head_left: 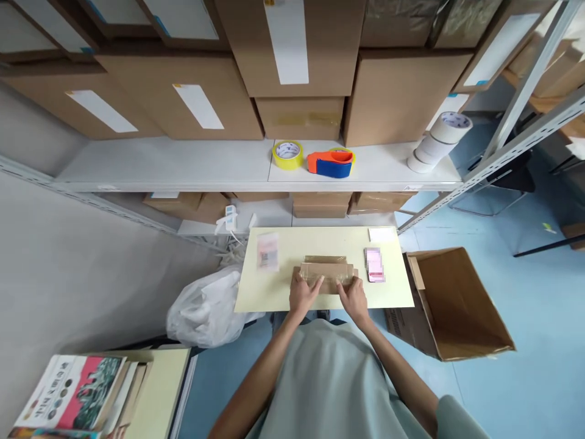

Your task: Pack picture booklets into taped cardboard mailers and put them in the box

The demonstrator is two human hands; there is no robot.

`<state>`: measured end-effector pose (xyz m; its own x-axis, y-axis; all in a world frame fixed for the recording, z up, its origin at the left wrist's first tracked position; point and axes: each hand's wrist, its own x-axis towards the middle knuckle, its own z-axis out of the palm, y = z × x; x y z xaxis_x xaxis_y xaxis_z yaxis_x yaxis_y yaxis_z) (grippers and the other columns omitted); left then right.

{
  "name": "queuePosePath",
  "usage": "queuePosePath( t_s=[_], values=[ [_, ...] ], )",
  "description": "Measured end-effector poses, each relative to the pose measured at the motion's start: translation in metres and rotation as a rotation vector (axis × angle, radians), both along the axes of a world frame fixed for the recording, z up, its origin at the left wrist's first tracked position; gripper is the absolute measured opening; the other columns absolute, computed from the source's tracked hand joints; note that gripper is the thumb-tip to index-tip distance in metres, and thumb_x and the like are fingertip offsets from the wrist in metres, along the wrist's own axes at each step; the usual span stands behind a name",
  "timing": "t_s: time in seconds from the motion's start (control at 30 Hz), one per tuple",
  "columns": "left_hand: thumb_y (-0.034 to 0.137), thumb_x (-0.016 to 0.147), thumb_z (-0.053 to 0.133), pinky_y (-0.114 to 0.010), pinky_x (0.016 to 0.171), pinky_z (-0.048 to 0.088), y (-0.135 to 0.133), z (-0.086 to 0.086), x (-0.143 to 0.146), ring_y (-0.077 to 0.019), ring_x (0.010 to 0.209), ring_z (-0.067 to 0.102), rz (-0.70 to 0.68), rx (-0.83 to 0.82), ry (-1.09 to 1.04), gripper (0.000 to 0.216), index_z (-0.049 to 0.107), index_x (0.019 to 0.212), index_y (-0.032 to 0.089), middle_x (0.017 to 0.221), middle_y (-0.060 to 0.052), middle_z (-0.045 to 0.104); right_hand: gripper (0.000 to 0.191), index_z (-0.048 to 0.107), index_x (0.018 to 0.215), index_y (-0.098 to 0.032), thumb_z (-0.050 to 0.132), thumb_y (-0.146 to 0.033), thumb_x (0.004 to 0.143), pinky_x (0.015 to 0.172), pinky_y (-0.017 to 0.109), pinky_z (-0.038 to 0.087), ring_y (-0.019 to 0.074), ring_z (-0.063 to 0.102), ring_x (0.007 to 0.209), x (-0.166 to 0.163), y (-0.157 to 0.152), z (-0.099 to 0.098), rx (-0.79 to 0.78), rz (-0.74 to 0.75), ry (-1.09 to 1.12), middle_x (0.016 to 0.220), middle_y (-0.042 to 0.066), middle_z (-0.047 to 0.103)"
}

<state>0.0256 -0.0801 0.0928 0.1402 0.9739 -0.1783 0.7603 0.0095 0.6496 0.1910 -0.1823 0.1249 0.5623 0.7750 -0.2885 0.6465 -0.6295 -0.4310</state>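
Note:
A small brown cardboard box (326, 271) lies flat in the middle of a pale yellow table (283, 299). My left hand (302, 292) rests on the box's near left corner, fingers curled over its edge. My right hand (353, 297) grips the near right corner the same way. A pink stack of cards (375, 264) lies just right of the box. A blurred label sheet (267, 252) lies to its left, and a white slip (381, 234) sits at the far right corner.
A white shelf (183, 167) behind the table carries a yellow tape roll (287, 153), an orange and blue tape dispenser (330, 163) and white tape rolls (439, 140). An open cardboard carton (452, 305) stands on the floor at right, a white plastic bag (205, 311) at left, books (73, 390) near left.

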Motion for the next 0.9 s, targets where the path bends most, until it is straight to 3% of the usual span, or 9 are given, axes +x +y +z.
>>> queuePosePath(
  t_s=[0.13, 0.2, 0.3, 0.37, 0.43, 0.53, 0.73, 0.9],
  values=[
    [0.083, 0.078, 0.076, -0.045, 0.091, 0.055, -0.002, -0.001, 0.014, -0.0463, 0.124, 0.068, 0.075, -0.039, 0.071, 0.099, 0.057, 0.139, 0.006, 0.133, -0.034, 0.067, 0.073, 0.057, 0.123, -0.009, 0.032, -0.076, 0.107, 0.101, 0.045, 0.053, 0.0395, 0.066, 0.116, -0.003, 0.018, -0.011, 0.018, -0.034, -0.109, 0.118, 0.027, 0.067],
    [0.08, 0.083, 0.073, -0.045, 0.088, 0.054, 0.003, -0.006, 0.009, -0.0459, 0.118, 0.07, 0.077, -0.084, 0.083, 0.088, 0.063, 0.133, 0.008, 0.126, -0.032, 0.071, 0.073, 0.057, 0.121, -0.011, 0.029, -0.077, 0.107, 0.102, 0.046, 0.053, 0.0394, 0.065, 0.115, 0.0, 0.021, -0.014, 0.012, -0.042, -0.12, 0.116, 0.026, 0.067],
    [0.071, 0.096, 0.061, -0.04, 0.081, 0.052, 0.014, -0.015, -0.01, -0.0397, 0.101, 0.074, 0.052, -0.133, 0.044, 0.055, 0.074, 0.106, 0.019, 0.1, -0.02, 0.078, 0.071, 0.058, 0.123, -0.014, 0.023, -0.074, 0.109, 0.099, 0.043, 0.053, 0.0361, 0.066, 0.113, 0.008, 0.017, -0.015, 0.029, -0.065, -0.044, 0.12, 0.025, 0.068],
    [0.065, 0.101, 0.055, -0.035, 0.077, 0.049, 0.023, -0.021, -0.024, -0.0353, 0.093, 0.075, 0.025, -0.158, -0.008, 0.049, 0.077, 0.089, 0.023, 0.085, -0.015, 0.078, 0.072, 0.06, 0.123, -0.017, 0.017, -0.073, 0.11, 0.092, 0.039, 0.056, 0.0325, 0.07, 0.106, 0.016, 0.011, -0.014, 0.075, -0.086, 0.085, 0.117, 0.022, 0.072],
    [0.059, 0.103, 0.053, -0.033, 0.075, 0.048, 0.03, -0.024, -0.035, -0.0328, 0.09, 0.075, 0.0, -0.176, -0.061, 0.048, 0.079, 0.084, 0.023, 0.08, -0.013, 0.078, 0.075, 0.063, 0.117, -0.019, 0.011, -0.074, 0.109, 0.085, 0.036, 0.057, 0.0301, 0.074, 0.099, 0.023, 0.006, -0.013, 0.132, -0.096, 0.207, 0.11, 0.019, 0.076],
    [0.055, 0.103, 0.054, -0.032, 0.076, 0.048, 0.034, -0.023, -0.041, -0.032, 0.09, 0.076, -0.005, -0.169, -0.118, 0.045, 0.082, 0.089, 0.023, 0.082, -0.011, 0.08, 0.083, 0.066, 0.108, -0.021, 0.009, -0.082, 0.104, 0.079, 0.034, 0.058, 0.0304, 0.078, 0.093, 0.031, 0.003, -0.012, 0.182, -0.12, 0.289, 0.101, 0.017, 0.08],
    [0.053, 0.102, 0.055, -0.035, 0.08, 0.055, 0.034, -0.01, -0.045, -0.0312, 0.088, 0.077, -0.008, -0.131, -0.23, 0.044, 0.081, 0.085, 0.022, 0.083, -0.011, 0.08, 0.096, 0.073, 0.105, -0.017, 0.021, -0.097, 0.092, 0.084, 0.038, 0.061, 0.0362, 0.079, 0.104, 0.041, 0.006, -0.003, 0.283, -0.137, 0.397, 0.108, 0.024, 0.081],
    [0.042, 0.099, 0.059, -0.036, 0.093, 0.06, 0.04, 0.0, -0.053, -0.0279, 0.111, 0.076, -0.019, -0.03, -0.384, 0.034, 0.081, 0.114, 0.022, 0.124, -0.014, 0.079, 0.089, 0.078, 0.111, -0.016, 0.034, -0.091, 0.096, 0.103, 0.043, 0.06, 0.0355, 0.072, 0.123, 0.055, 0.008, 0.011, 0.404, -0.049, 0.351, 0.13, 0.025, 0.073]
  ],
)
